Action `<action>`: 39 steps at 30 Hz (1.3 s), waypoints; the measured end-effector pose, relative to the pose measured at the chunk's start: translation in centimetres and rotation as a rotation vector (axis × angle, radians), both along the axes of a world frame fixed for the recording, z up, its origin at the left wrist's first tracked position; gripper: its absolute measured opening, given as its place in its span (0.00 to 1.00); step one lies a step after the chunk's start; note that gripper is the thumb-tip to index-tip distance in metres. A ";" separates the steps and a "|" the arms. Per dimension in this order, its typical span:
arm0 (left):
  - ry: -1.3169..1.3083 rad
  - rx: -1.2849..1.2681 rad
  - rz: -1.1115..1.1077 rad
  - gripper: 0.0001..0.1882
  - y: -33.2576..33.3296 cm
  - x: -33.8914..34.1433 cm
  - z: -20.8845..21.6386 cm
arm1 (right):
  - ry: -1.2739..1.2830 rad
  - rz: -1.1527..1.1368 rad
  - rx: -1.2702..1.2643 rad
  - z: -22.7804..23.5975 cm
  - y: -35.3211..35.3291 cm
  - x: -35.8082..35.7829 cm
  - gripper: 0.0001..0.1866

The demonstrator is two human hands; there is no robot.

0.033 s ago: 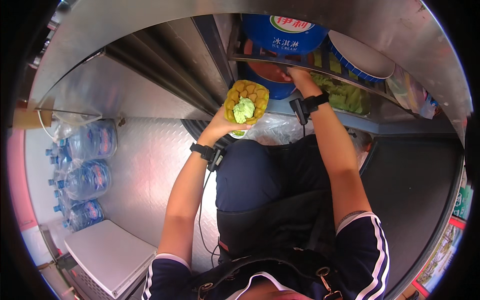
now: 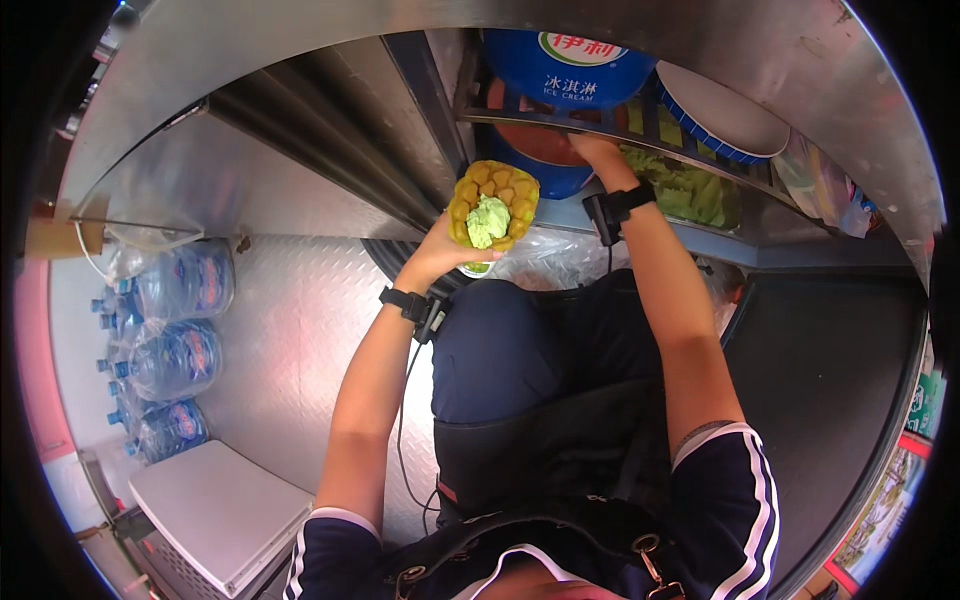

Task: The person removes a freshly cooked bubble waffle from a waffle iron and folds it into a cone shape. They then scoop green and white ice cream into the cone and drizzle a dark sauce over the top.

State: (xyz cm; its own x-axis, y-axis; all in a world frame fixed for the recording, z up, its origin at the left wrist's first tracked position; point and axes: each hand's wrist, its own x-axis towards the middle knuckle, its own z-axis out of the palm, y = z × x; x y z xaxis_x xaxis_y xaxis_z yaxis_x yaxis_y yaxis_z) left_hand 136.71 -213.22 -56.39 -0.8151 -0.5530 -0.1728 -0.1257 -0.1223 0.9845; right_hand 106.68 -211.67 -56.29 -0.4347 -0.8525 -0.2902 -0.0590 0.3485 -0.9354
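Closest, the dark sleeves (image 2: 735, 490) carry plain white stripes, and a black apron (image 2: 540, 440) covers the lap. Beyond the knees, the left hand (image 2: 437, 248) holds a yellow bubble waffle (image 2: 495, 182) from below and the side, fingers curled around it; a scoop of pale green ice cream (image 2: 487, 222) sits inside. The right hand (image 2: 598, 155) reaches under a metal rail (image 2: 640, 142) at a blue tub (image 2: 540, 178) with a reddish-brown inside; its fingers are hidden, so whether they grip anything cannot be told. Beside that wrist lie green leaves (image 2: 685, 190).

Above the rail, another blue tub (image 2: 520, 65) bears a white oval logo with red characters and white print in two scripts beneath. Off left, water bottles (image 2: 175, 358) wear blue labels with red lettering, too small to read. At the far right edge, a green panel (image 2: 926, 405) shows white print above a red-framed poster (image 2: 885, 510).
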 end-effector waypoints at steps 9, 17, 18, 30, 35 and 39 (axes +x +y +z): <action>0.149 -0.097 -0.074 0.49 0.1 -1.1 2.1 | 0.408 0.438 -0.258 -0.5 -4.2 0.6 0.20; 0.204 -0.067 -0.167 0.50 -1.2 -5.8 2.5 | 0.457 0.436 -0.202 -2.3 -5.9 1.6 0.20; 0.191 -0.041 -0.192 0.51 -1.3 -6.0 2.1 | 0.456 0.429 -0.190 -2.4 -5.8 1.5 0.20; 0.160 0.053 -0.188 0.45 -0.8 -5.5 4.0 | 0.413 0.348 -0.182 -3.0 -5.6 1.3 0.21; 0.117 0.232 -0.132 0.50 2.1 -1.4 7.9 | 0.382 0.343 -0.189 -2.7 -5.8 1.4 0.21; 0.124 0.327 -0.072 0.55 5.9 3.2 10.4 | 0.373 0.322 -0.184 -2.6 -5.6 1.3 0.21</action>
State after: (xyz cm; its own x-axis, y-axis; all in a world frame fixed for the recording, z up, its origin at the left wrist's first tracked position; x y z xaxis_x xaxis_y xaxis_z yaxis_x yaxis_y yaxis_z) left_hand 139.92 -207.28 -45.96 -0.8756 -0.4256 -0.2283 -0.0273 -0.4283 0.9032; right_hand 107.94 -217.29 -58.91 -0.1877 -0.9822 0.0013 -0.4764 0.0899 -0.8746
